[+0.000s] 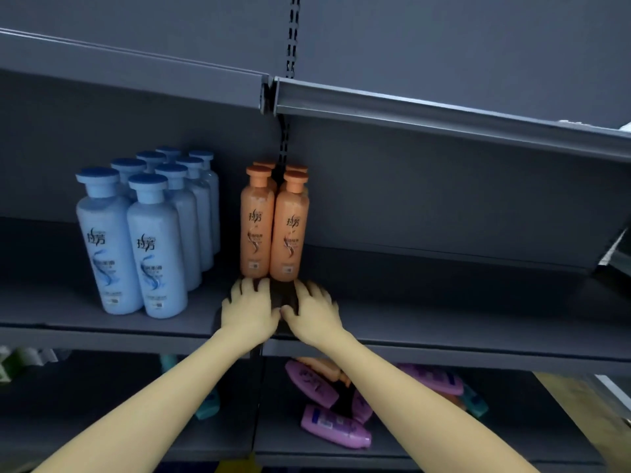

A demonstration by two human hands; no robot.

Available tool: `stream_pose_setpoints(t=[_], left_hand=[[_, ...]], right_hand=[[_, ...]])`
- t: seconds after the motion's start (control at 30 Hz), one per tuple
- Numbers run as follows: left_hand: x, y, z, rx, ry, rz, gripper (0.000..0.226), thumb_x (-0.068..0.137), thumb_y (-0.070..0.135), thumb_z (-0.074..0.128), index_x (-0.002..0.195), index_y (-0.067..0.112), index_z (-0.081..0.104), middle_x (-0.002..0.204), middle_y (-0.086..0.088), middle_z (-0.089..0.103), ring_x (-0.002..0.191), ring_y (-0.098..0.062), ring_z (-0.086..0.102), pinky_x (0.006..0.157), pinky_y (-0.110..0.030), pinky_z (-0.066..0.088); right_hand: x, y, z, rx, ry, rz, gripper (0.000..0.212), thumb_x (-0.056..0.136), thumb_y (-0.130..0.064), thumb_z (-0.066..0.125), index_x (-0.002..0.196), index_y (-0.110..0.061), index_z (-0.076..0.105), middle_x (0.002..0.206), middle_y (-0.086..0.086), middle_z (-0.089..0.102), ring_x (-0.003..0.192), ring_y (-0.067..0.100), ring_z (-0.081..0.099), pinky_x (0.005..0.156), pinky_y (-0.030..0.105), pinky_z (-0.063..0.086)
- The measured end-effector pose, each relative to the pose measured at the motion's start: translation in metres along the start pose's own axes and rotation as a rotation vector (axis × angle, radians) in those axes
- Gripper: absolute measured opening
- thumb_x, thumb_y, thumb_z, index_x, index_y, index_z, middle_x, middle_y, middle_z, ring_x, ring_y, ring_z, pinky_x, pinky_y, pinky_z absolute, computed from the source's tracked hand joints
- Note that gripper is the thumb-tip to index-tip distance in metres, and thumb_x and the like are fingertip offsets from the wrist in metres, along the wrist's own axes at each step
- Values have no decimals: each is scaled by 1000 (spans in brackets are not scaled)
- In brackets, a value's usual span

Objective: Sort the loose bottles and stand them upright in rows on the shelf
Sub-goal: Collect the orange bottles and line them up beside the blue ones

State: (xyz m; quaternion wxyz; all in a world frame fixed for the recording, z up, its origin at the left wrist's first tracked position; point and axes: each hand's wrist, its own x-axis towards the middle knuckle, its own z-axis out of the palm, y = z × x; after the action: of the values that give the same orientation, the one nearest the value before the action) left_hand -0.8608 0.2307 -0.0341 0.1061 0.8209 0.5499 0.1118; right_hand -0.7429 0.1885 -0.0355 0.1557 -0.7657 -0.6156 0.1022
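Left hand (251,308) and right hand (312,312): flat, fingers spread, grasping nothing; rest side by side on middle shelf (444,302), fingertips (264,285) at bases of front orange bottles (290,230). Stand upright, two rows of two, right of upright blue bottles (157,247). Lie loose on lower shelf (102,421): purple bottles (334,428), tumbled together.
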Motion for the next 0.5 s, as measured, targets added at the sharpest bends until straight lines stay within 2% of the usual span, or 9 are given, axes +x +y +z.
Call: stream_pose_setpoints(t=[0.27, 0.5], left_hand=[[-65, 19, 14, 27, 11, -8, 63, 94, 42, 46, 145, 15, 21, 152, -14, 18, 142, -33, 12, 110, -47, 26], [-114, 15, 38, 87, -75, -44, 63, 95, 44, 42, 146, 14, 19, 154, -15, 14, 143, -33, 8, 111, -47, 24]], right_hand=[[-62, 22, 2, -59, -45, -14, 60, 98, -40, 39, 149, -16, 19, 157, 10, 16, 144, 30, 11, 113, 51, 19], [-108, 36, 16, -114, -117, -7, 57, 98, -39, 37, 148, -15, 22, 158, 11, 9, 145, 30, 5, 113, 54, 13]])
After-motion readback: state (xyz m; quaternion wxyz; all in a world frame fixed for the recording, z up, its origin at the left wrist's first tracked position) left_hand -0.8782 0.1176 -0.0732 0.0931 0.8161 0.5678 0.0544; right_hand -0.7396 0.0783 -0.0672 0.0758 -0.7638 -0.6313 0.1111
